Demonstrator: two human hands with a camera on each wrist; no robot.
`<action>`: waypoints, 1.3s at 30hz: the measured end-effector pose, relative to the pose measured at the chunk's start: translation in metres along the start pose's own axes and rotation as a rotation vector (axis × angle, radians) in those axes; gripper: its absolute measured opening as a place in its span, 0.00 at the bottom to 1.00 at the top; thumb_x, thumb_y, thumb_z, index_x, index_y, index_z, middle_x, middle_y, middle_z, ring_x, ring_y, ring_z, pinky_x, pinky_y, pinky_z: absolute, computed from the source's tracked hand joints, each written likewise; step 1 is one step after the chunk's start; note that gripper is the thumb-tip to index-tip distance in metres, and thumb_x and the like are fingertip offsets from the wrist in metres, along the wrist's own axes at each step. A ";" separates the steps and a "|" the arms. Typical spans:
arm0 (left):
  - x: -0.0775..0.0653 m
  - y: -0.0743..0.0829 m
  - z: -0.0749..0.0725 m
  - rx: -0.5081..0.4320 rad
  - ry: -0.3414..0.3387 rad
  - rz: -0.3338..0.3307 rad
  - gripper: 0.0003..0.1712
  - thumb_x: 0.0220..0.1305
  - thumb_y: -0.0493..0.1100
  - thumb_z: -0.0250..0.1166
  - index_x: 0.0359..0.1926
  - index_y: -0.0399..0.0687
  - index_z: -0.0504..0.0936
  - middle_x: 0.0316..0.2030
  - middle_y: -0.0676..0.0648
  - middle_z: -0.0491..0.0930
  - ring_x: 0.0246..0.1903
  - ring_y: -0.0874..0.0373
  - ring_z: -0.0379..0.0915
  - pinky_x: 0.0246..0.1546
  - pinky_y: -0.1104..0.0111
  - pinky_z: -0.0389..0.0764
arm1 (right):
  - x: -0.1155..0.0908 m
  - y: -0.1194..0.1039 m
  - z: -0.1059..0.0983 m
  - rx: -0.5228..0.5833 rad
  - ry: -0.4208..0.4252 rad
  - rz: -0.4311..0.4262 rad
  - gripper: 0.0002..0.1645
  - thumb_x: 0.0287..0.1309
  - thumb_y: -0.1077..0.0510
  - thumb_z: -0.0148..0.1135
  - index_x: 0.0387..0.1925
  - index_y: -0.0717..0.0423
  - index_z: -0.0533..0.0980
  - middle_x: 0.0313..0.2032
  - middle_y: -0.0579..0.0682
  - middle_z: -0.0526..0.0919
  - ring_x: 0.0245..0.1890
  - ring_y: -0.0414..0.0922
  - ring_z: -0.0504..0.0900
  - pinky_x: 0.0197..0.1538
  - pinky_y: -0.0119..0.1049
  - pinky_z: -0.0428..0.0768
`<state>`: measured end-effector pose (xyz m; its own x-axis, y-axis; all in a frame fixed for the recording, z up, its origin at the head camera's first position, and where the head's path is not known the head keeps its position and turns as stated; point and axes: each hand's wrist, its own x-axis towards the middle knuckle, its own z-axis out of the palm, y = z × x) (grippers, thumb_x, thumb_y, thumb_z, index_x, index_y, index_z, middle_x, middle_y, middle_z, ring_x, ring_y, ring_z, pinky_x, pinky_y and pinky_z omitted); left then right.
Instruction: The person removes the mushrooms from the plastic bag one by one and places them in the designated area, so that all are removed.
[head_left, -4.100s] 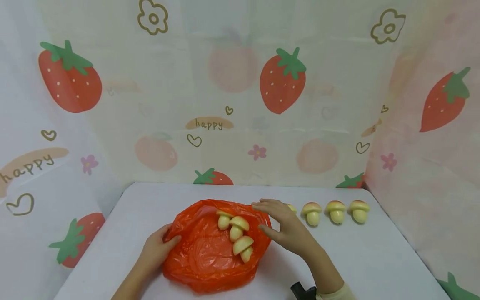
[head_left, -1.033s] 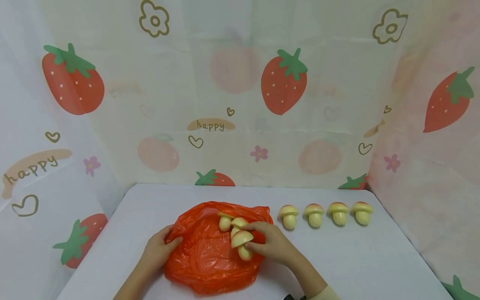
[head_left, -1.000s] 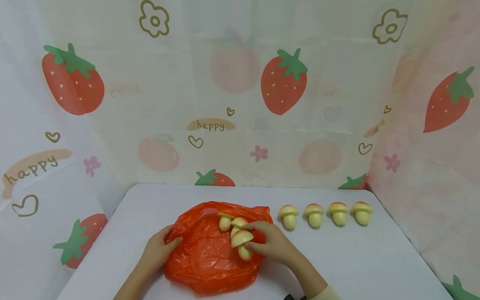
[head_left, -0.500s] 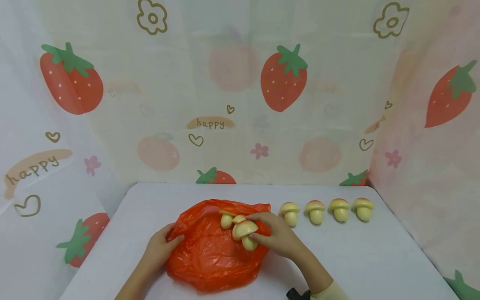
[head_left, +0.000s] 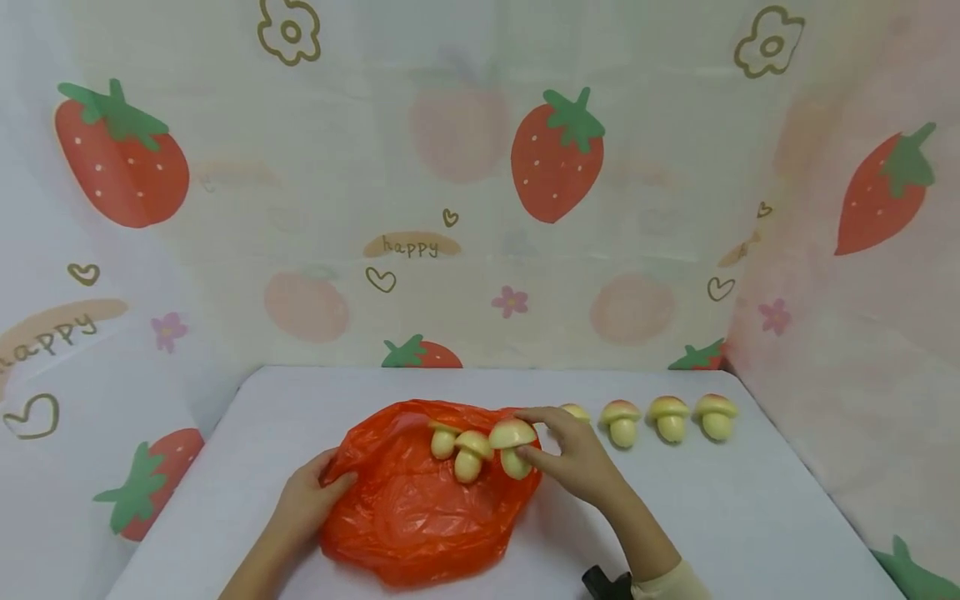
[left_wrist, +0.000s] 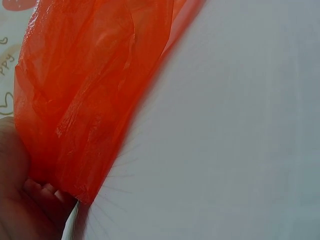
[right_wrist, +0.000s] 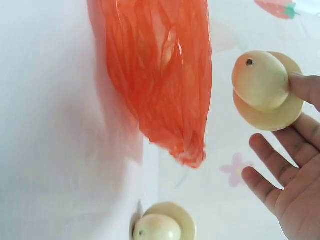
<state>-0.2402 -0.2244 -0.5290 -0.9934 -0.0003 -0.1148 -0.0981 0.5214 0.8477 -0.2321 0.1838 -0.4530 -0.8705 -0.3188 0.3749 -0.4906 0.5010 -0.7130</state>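
A red plastic bag (head_left: 412, 533) lies spread on the table, its mouth facing up. My left hand (head_left: 306, 498) grips the bag's left rim; the left wrist view shows the thumb and curled fingers (left_wrist: 47, 195) on the film. Over the bag's right edge, my right hand (head_left: 573, 457) pinches a toy mushroom (head_left: 513, 446) between thumb and fingers. The right wrist view shows this mushroom (right_wrist: 262, 82) clear of the bag, stem end towards the camera. Two more mushrooms, one (head_left: 444, 440) behind and one (head_left: 470, 457) in front, rest inside the bag.
Several toy mushrooms stand in a row at the back right, among them one (head_left: 621, 423) beside a partly hidden one (head_left: 576, 412). A black object (head_left: 606, 583) sits at my right wrist. Printed cloth (head_left: 465, 183) surrounds the white table (head_left: 712, 517).
My right hand has taken hold of the front mushroom in the bag and lifted it up and right to the bag's edge. The left hand keeps its grip on the rim.
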 end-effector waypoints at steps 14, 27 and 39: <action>-0.004 0.000 -0.003 0.034 -0.008 -0.009 0.36 0.72 0.51 0.64 0.74 0.40 0.66 0.69 0.35 0.72 0.67 0.39 0.70 0.65 0.44 0.75 | -0.026 0.018 -0.019 -0.029 0.098 0.038 0.27 0.59 0.47 0.74 0.60 0.42 0.81 0.57 0.38 0.84 0.62 0.44 0.79 0.67 0.56 0.75; -0.003 0.000 -0.004 0.032 -0.014 -0.003 0.37 0.72 0.52 0.64 0.74 0.41 0.65 0.69 0.36 0.72 0.67 0.39 0.70 0.64 0.45 0.76 | -0.046 0.036 -0.029 -0.126 0.183 0.017 0.27 0.57 0.51 0.76 0.59 0.43 0.81 0.53 0.37 0.86 0.56 0.40 0.82 0.61 0.49 0.79; -0.001 -0.001 -0.001 0.020 -0.019 -0.005 0.38 0.72 0.53 0.64 0.75 0.40 0.65 0.69 0.36 0.72 0.66 0.40 0.72 0.62 0.48 0.78 | -0.062 0.051 -0.035 -0.099 0.209 0.093 0.26 0.58 0.50 0.76 0.59 0.40 0.81 0.52 0.37 0.85 0.56 0.39 0.81 0.63 0.45 0.78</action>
<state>-0.2394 -0.2256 -0.5291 -0.9915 0.0136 -0.1292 -0.1016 0.5384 0.8366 -0.2045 0.2566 -0.4917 -0.8965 -0.0993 0.4317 -0.4001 0.5999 -0.6929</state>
